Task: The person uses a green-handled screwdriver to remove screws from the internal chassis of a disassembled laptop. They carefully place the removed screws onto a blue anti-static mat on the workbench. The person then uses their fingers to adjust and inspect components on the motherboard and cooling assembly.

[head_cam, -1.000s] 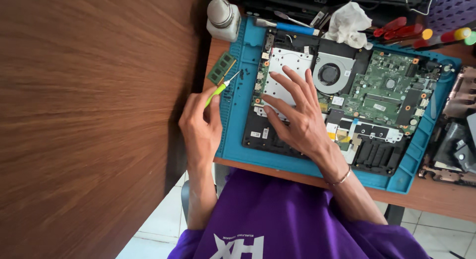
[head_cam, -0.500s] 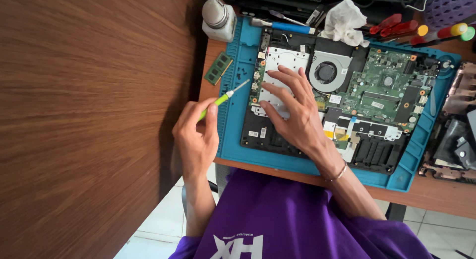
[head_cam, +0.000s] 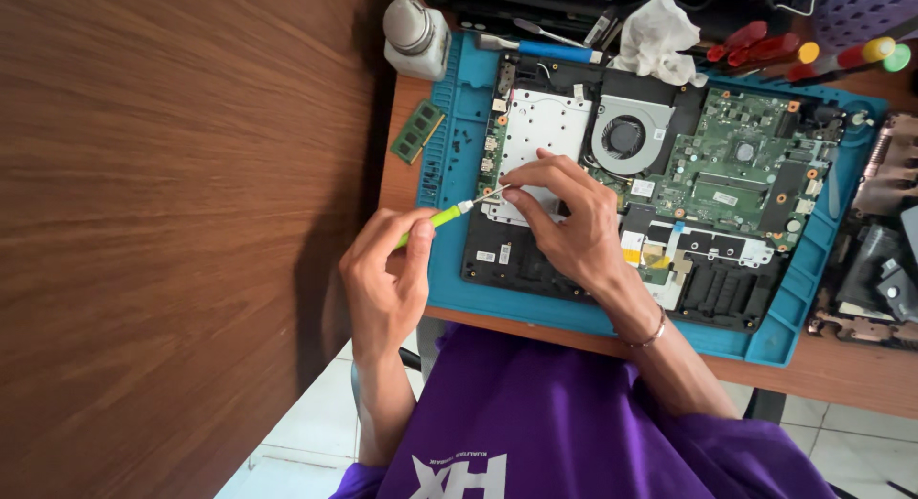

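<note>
An opened laptop (head_cam: pixel 727 188) lies with its green circuit board and round fan exposed on a blue work mat (head_cam: pixel 449 212). My left hand (head_cam: pixel 382 289) grips a small screwdriver with a yellow-green handle (head_cam: pixel 442 218); its thin shaft points right, with the tip at the edge of the silver metal plate (head_cam: pixel 540 126) inside the laptop. My right hand (head_cam: pixel 569 222), a bracelet on its wrist, rests on that plate. Its fingertips pinch at the screwdriver tip.
A green memory module (head_cam: pixel 418 132) lies left of the mat on the wooden table (head_cam: pixel 841 370). At the far edge are a white bottle (head_cam: pixel 416 35), a blue-handled tool (head_cam: pixel 555 52), a crumpled white cloth (head_cam: pixel 655 35) and red screwdrivers (head_cam: pixel 755 40). A wood-grain panel (head_cam: pixel 163 241) fills the left.
My left hand has brought the screwdriver to the right, so its tip now meets my right fingertips. My right hand's fingers have drawn together from a flat spread into a pinch.
</note>
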